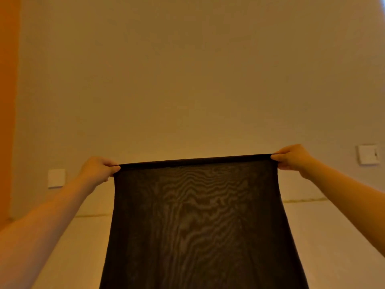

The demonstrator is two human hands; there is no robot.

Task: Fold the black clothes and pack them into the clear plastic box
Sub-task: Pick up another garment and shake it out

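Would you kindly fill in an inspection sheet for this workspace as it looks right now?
Surface: pale bed below the hands.
Job's things: sheer black garment held up, top edge stretched level; clear plastic box not in view.
Clutter: nothing seen.
Grippers: left hand pinches the garment's left top corner; right hand pinches the right.
Cables: nothing seen.
Surroundings: plain wall, two wall plates, orange strip at left.
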